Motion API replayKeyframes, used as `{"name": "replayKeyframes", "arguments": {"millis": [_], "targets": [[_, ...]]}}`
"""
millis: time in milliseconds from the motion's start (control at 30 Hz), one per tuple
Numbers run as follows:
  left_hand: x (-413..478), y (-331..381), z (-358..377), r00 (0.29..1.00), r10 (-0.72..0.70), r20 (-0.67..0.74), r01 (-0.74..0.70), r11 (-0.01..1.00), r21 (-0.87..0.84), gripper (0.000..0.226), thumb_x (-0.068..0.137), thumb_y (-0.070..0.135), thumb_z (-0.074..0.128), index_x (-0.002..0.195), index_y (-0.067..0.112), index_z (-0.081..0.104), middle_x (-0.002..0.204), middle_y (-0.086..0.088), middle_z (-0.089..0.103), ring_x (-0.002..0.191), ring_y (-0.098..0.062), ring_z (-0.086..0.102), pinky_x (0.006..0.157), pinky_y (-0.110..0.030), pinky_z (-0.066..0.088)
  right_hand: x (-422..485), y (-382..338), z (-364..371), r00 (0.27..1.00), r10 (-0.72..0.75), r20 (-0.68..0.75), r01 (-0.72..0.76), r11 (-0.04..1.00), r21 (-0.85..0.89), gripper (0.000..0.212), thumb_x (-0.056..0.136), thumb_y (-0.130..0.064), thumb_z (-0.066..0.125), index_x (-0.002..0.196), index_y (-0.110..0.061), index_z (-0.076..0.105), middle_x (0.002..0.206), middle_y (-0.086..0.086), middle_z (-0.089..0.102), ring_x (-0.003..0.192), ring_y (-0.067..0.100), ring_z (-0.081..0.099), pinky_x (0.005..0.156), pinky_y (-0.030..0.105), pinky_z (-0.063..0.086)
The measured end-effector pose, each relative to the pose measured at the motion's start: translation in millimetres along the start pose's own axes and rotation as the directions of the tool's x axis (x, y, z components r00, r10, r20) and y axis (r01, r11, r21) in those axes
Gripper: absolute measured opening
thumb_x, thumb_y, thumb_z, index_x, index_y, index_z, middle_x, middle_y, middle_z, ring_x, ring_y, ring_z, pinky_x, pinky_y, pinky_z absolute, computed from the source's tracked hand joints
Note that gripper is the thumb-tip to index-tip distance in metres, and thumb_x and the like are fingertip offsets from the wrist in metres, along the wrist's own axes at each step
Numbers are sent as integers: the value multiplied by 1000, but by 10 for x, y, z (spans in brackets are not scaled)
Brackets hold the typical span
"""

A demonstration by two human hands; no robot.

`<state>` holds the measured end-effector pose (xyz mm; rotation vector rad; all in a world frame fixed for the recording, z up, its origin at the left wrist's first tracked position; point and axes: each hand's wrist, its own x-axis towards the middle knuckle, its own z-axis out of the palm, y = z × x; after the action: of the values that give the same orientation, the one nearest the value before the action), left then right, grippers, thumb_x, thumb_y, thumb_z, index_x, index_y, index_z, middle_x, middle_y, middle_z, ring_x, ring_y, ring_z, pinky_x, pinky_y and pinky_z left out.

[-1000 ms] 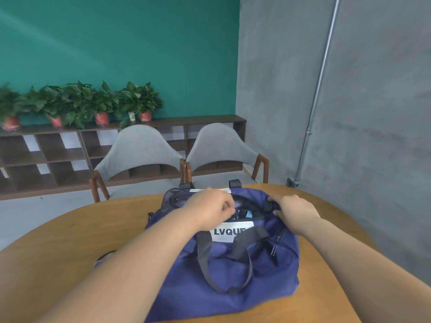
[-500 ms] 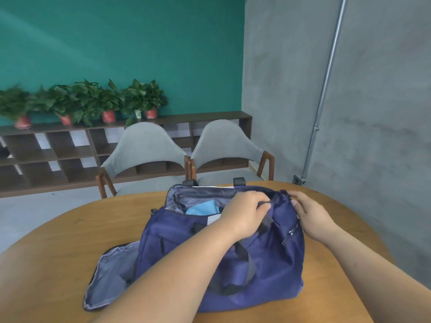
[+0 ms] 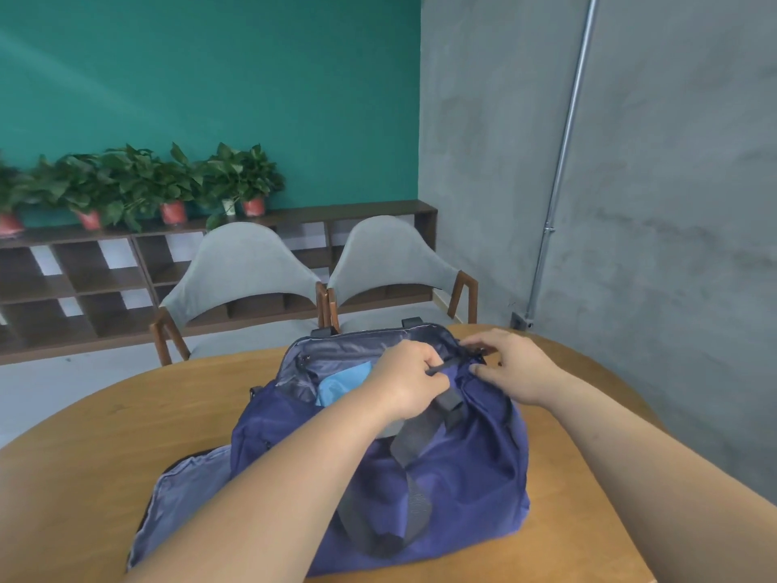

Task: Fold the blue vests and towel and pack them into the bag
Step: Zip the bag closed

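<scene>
Both hands meet at the top of the bag (image 3: 462,469), which sits on the desk (image 3: 105,448): the left hand (image 3: 410,378) has its fingers (image 3: 426,361) curled round the bag's dark strap (image 3: 447,399), the right hand (image 3: 515,368) pinches the rim at the bag's right end. Light blue cloth (image 3: 342,382) shows inside the bag's open mouth

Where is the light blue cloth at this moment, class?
In the head view, near the centre, the light blue cloth lies inside the open navy bag on the table, just left of the left hand gripping the bag's strap.
</scene>
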<state>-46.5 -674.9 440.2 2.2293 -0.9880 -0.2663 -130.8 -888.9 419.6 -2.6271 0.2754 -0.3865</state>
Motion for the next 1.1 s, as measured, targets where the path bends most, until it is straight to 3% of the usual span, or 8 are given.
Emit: {"name": "replayKeyframes", "arguments": {"millis": [133,300,433,567,667,767,967,1100], "targets": [[9,42,-68,999,-38,25,36,997,66,16,90,26,68,95,12,74,93,-12,75,79,-28,68,76,-43,59,26,61,13,999,39,-13,-40,992,-117,34,90,-21,77,123,-27,74,113,-4,61,104,18,65,92,28,49],[82,113,-103,997,-41,59,33,990,139,16,92,27,64,106,20,68,103,-2,64,79,-23,64,77,-43,59,15,104,-16,998,37,-46,-44,987,-152,23,96,-18,72,118,-23,76,108,-6,58,99,17,62,86,24,44],[234,217,22,1000,15,-19,-11,984,176,38,92,35,67,129,30,57,121,3,65,110,-24,62,95,-43,55,-24,153,-42,984,72,-162,-75,997,-12,20,95,-17,74,114,-23,77,111,-6,64,99,14,62,87,22,41],[426,379,236,987,125,-99,-92,955,281,46,92,41,68,137,34,61,124,3,70,119,-25,61,97,-43,55,-53,176,-3,973,43,-228,-37,999,31,22,94,-18,75,114,-24,77,110,-5,66,96,14,64,88,25,46],[570,452,381,980,158,-125,-92,902,421,34,93,39,68,126,30,69,117,-3,73,114,-32,66,88,-42,58,-59,173,5,968,18,-250,-6,999,48,24,91,-16,76,113,-24,78,107,-6,68,88,13,66,88,29,52],[688,461,443,985,131,-109,-68,888,455,23,89,37,71,111,28,73,108,-5,73,104,-34,69,78,-40,59,-87,160,-32,965,21,-261,-2,997,72,25,86,-15,79,108,-28,79,102,-11,69,81,8,66,82,23,52],[798,380,481,994,86,-71,-59,946,318,24,84,51,78,106,43,74,104,8,74,99,-20,70,84,-40,61,-204,250,-108,950,107,-295,-26,964,265,35,79,-11,86,103,-34,75,105,-14,70,90,2,69,83,16,57],[803,327,522,992,94,-90,-76,980,186,17,86,47,77,101,39,75,85,15,75,89,-13,70,79,-37,60,-234,272,-106,932,146,-332,-9,924,382,33,78,-6,87,98,-30,74,106,-9,68,96,2,68,82,12,56]]}}
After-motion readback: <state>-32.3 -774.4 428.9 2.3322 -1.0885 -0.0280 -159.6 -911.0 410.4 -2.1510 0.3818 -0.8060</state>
